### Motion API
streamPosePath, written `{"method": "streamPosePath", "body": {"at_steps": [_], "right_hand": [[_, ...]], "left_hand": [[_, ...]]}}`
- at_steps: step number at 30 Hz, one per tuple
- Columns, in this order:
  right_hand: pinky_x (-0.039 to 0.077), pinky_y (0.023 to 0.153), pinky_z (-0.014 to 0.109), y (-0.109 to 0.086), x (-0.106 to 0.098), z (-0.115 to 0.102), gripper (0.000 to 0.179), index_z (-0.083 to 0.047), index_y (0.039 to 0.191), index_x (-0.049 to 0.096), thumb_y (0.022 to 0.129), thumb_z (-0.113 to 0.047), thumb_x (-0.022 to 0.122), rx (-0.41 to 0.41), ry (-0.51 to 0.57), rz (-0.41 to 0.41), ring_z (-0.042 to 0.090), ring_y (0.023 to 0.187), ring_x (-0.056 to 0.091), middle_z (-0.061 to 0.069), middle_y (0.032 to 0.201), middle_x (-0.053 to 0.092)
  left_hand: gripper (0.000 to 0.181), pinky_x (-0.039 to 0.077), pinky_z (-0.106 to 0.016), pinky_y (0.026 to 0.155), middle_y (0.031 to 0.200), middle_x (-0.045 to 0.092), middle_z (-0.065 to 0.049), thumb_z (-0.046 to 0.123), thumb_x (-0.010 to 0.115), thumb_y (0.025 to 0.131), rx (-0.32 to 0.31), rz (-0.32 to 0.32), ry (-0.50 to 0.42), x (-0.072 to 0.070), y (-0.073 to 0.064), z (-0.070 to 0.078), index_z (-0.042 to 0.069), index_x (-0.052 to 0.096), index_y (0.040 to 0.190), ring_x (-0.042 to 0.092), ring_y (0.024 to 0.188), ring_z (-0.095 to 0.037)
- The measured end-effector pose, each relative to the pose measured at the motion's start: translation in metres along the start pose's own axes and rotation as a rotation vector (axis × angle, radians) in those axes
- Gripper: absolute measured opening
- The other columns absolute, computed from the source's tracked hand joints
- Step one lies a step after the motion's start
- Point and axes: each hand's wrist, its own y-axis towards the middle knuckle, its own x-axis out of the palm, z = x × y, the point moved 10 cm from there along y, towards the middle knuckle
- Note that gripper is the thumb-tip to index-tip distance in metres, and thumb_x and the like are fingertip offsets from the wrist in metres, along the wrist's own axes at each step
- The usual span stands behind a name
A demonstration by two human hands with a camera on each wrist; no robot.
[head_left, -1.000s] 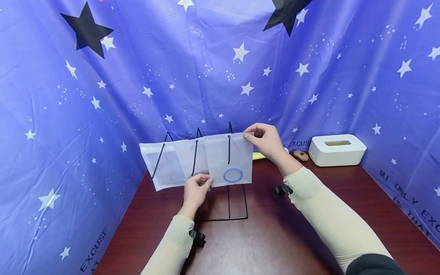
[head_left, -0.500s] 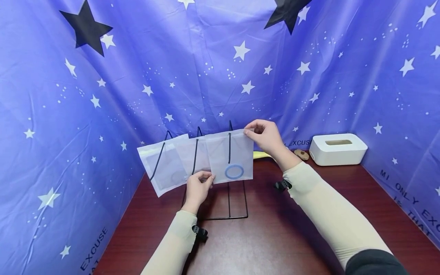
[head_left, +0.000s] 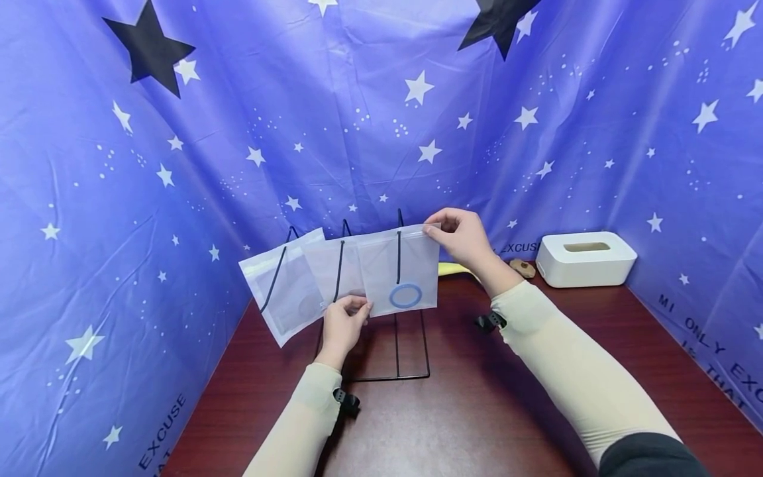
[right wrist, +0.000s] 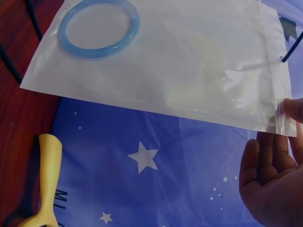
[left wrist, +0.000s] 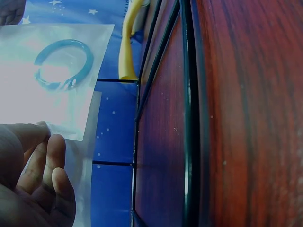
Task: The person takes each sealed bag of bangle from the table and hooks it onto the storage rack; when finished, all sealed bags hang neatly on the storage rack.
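Three translucent white zip bags hang side by side from a black wire rack (head_left: 426, 344). The right-hand bag (head_left: 378, 271) has a blue bangle (right wrist: 94, 53) inside, low down. My right hand (head_left: 461, 233) pinches that bag's top right corner beside the zip strip. At its lower left corner, my left hand (head_left: 342, 324) pinches the edge between thumb and fingers. The middle bag (head_left: 329, 268) is partly covered by its neighbours and the left hand. The left bag (head_left: 286, 298) hangs tilted, a faint round shape showing through it.
A yellow handle-like object (right wrist: 49, 170) lies behind the rack on the right. Beside it are a small brown piece (head_left: 522, 269) and a white tissue box (head_left: 587, 265). A blue starry curtain (head_left: 357, 99) closes off the back and sides of the dark red table (head_left: 477, 411).
The left bag has tilted, its lower end dropping and its top right corner rising. The bag with the bangle has risen slightly. Both hands keep their hold and have moved up a little.
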Motion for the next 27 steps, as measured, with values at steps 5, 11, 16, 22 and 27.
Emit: {"method": "streamPosePath", "body": {"at_steps": [5,11,16,22,27], "right_hand": [[0.046,0.06,0.027,-0.001,-0.001,0.002,0.015,-0.009,0.099,0.08,0.094,-0.023,0.081,0.008,0.002,-0.003,0.017,0.068,0.056,0.008,0.076,0.066],[0.045,0.06,0.028,-0.003,-0.001,0.001,0.015,-0.011,0.1,0.081,0.094,-0.024,0.082,0.004,-0.014,-0.001,0.017,0.068,0.056,0.008,0.077,0.067],[0.045,0.058,0.028,-0.003,-0.001,0.0,0.02,-0.01,0.105,0.081,0.094,-0.028,0.082,-0.004,-0.029,-0.023,0.017,0.067,0.055,0.009,0.078,0.067],[0.046,0.06,0.03,-0.008,-0.004,0.0,0.023,-0.014,0.111,0.08,0.096,-0.03,0.08,-0.007,-0.082,-0.038,0.021,0.072,0.058,0.009,0.083,0.069],[0.051,0.069,0.032,-0.011,-0.008,0.001,0.025,-0.014,0.115,0.079,0.096,-0.031,0.079,-0.02,-0.119,-0.032,0.022,0.085,0.064,0.008,0.092,0.072]], "left_hand": [[0.008,0.056,-0.03,0.058,0.079,0.075,0.004,0.021,0.082,0.094,-0.003,0.011,0.021,-0.001,0.0,0.0,0.013,0.081,0.094,0.069,0.059,-0.013],[0.008,0.057,-0.03,0.059,0.078,0.074,0.005,0.022,0.082,0.094,-0.011,0.012,0.035,-0.002,-0.001,0.001,0.014,0.082,0.094,0.069,0.06,-0.012],[0.007,0.057,-0.029,0.059,0.079,0.074,0.005,0.022,0.082,0.094,-0.03,0.019,0.039,-0.003,-0.002,-0.001,0.015,0.082,0.094,0.069,0.061,-0.011],[0.008,0.057,-0.029,0.06,0.078,0.074,0.006,0.023,0.082,0.093,0.011,0.036,0.089,-0.003,-0.004,0.005,0.015,0.082,0.094,0.069,0.061,-0.009],[0.007,0.056,-0.03,0.065,0.079,0.074,0.011,0.028,0.083,0.093,0.039,0.069,0.186,-0.006,-0.005,0.006,0.021,0.082,0.093,0.067,0.066,-0.005]]}}
